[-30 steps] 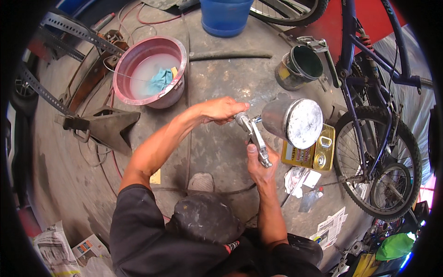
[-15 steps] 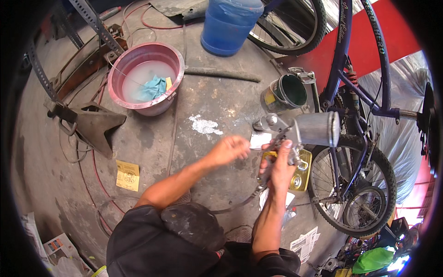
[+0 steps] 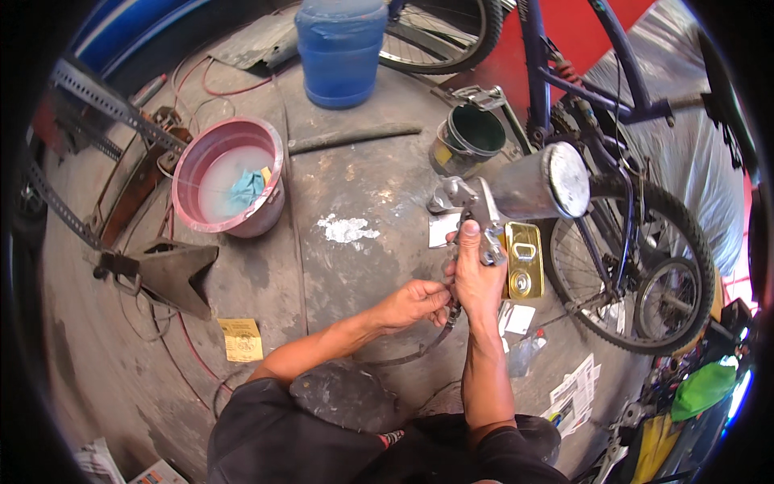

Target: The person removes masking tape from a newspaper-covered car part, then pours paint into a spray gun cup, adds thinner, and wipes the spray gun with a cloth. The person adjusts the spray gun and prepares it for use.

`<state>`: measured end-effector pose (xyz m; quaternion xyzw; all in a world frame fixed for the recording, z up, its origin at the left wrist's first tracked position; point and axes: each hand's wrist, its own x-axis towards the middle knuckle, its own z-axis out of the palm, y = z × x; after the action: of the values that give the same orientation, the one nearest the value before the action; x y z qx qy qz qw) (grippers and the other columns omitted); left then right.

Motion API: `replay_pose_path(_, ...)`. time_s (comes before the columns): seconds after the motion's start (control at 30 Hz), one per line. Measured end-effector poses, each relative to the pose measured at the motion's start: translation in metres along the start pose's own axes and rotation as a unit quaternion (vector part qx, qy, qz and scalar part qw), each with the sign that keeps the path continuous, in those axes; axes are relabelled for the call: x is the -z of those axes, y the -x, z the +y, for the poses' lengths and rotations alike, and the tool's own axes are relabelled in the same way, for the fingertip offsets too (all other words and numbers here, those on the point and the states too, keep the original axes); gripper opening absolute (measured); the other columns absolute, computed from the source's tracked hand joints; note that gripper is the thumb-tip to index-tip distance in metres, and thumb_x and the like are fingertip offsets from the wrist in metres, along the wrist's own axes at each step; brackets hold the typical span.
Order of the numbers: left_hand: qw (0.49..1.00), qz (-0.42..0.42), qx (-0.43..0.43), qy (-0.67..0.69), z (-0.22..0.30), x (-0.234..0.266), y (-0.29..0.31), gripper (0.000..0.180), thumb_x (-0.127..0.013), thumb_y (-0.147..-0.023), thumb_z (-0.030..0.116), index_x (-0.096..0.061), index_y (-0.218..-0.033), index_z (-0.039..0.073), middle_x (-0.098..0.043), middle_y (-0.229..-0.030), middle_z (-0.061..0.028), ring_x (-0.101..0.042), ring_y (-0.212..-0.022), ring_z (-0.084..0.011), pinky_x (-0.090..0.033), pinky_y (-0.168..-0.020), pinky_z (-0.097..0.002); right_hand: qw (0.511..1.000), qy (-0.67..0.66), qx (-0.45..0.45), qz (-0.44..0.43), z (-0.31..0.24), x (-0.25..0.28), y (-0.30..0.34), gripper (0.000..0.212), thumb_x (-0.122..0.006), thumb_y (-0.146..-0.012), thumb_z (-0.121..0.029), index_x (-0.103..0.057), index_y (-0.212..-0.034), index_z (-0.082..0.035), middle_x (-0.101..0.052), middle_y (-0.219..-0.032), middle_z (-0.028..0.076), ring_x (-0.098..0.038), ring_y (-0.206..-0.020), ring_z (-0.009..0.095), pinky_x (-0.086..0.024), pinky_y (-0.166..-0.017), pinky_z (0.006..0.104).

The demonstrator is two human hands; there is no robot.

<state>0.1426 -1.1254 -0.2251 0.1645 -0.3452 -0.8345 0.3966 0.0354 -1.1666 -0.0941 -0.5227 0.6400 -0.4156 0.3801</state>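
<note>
A metal spray gun [image 3: 481, 206] with a grey cylindrical cup [image 3: 532, 185] lies tilted in my right hand [image 3: 477, 282], whose fingers wrap its handle with the thumb up along the back. My left hand [image 3: 415, 305] is closed in a pinch at the bottom of the handle, where the dark air hose [image 3: 415, 352] joins; the fitting between those fingers is mostly hidden. Just right of the gun, on the floor, is a gold rectangular tin [image 3: 524, 270]. A white paper [image 3: 442, 231] shows partly behind the gun.
At the left stand a pink tub [image 3: 270, 211] of cloudy water with a blue cloth [image 3: 244, 190] and a metal stand [image 3: 173, 278]. Farther off are a blue jug [image 3: 340, 64], a bar [image 3: 355, 137] and a small bucket [image 3: 443, 157]. A purple bicycle [image 3: 536, 73] fills the right.
My left hand has come back and right, from beside the gun to the bottom of its handle. The gun's cup has turned, showing more of its round end. The view has shifted too.
</note>
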Motion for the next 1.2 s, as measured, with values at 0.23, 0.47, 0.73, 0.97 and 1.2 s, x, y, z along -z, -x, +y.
replay_pose_path(0.23, 0.993, -0.001, -0.005, 0.117, -0.024, 0.018, 0.005, 0.027, -0.057, -0.107, 0.024, -0.069, -0.115, 0.001, -0.070, -0.098, -0.0030, -0.065, -0.083, -0.0113, -0.054, -0.077, -0.0282, 0.999, -0.034, -0.007, 0.000, 0.020, -0.003, -0.003, 0.063, -0.060, -0.097, -0.065, -0.068, -0.089, -0.003, -0.058, -0.061, 0.002, -0.053, -0.048, 0.010, -0.042, -0.042, 0.0280)
replay_pose_path(0.47, 0.995, 0.080, 0.005, 0.051, -0.014, 0.008, 0.009, 0.018, -0.065, -0.103, 0.016, -0.070, -0.111, 0.001, -0.069, -0.097, -0.0032, -0.065, -0.084, -0.0099, -0.053, -0.077, -0.0247, 0.997, -0.072, -0.005, -0.006, 0.025, -0.003, -0.003, 0.062, -0.061, -0.098, -0.061, -0.067, -0.090, 0.000, -0.064, -0.073, 0.002, -0.055, -0.050, 0.010, -0.045, -0.042, 0.0280)
replay_pose_path(0.73, 0.996, 0.083, -0.017, 0.022, -0.018, 0.011, 0.008, 0.028, -0.068, -0.100, 0.011, -0.068, -0.125, -0.002, -0.073, -0.106, -0.0056, -0.066, -0.086, -0.0097, -0.055, -0.079, -0.0240, 0.998, -0.063, -0.020, -0.009, 0.026, -0.002, -0.004, 0.061, -0.061, -0.099, -0.060, -0.068, -0.092, 0.000, -0.066, -0.078, 0.003, -0.055, -0.050, 0.009, -0.045, -0.041, 0.0280)
replay_pose_path(0.97, 0.995, 0.099, -0.017, -0.006, -0.012, 0.005, 0.008, 0.018, -0.072, -0.099, 0.016, -0.072, -0.107, 0.001, -0.070, -0.093, -0.0031, -0.065, -0.086, -0.0101, -0.053, -0.079, -0.0258, 0.994, -0.092, -0.046, -0.025, 0.023, -0.002, -0.003, 0.058, -0.059, -0.099, -0.060, -0.065, -0.097, -0.002, -0.067, -0.082, 0.004, -0.055, -0.050, 0.009, -0.044, -0.041, 0.0270)
replay_pose_path(1.2, 0.997, 0.076, -0.019, 0.012, -0.010, 0.010, 0.017, 0.019, -0.072, -0.097, 0.011, -0.072, -0.114, 0.001, -0.074, -0.099, -0.0072, -0.069, -0.086, -0.0145, -0.055, -0.081, -0.0296, 0.968, -0.219, -0.036, -0.121, 0.026, 0.005, -0.011, 0.060, -0.053, -0.103, -0.060, -0.065, -0.104, -0.001, -0.069, -0.084, 0.008, -0.054, -0.047, 0.010, -0.043, -0.039, 0.0245)
